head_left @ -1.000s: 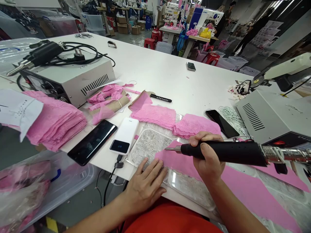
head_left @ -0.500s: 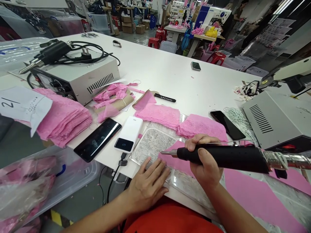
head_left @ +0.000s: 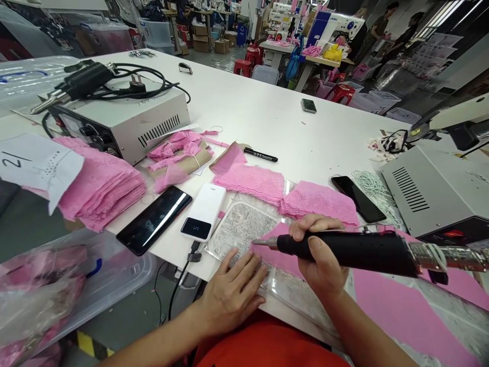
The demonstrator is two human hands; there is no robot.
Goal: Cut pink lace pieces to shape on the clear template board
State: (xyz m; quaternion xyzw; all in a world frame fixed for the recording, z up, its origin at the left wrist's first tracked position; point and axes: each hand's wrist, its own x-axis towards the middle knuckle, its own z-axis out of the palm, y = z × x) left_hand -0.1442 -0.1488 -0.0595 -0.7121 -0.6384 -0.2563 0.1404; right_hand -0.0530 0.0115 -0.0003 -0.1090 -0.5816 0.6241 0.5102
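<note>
My right hand (head_left: 324, 267) is wrapped round the black grip of a handheld ultrasonic welding gun (head_left: 355, 250), its cable trailing off to the right. The narrow metal tip points left and meets the edge of a pink fabric piece (head_left: 280, 255). Just below that tip, my left hand (head_left: 235, 288) lies flat with fingers stretched, fingertips at the fabric's left edge. Under the fabric is a scuffed, clear-covered plate (head_left: 240, 227). Two stacks of pink lace, one on the left (head_left: 250, 181) and one on the right (head_left: 321, 201), lie behind it.
Nearby lie a white power bank (head_left: 202, 211), a black phone (head_left: 155, 219), a second phone (head_left: 359, 199) and a marker (head_left: 261, 154). Grey generator boxes stand left (head_left: 126, 120) and right (head_left: 439, 188). Piled pink lace (head_left: 103, 188) sits at the left edge.
The rear of the welding gun has shifted slightly, while its tip stays at the fabric edge. My left hand stays flat in the same place.
</note>
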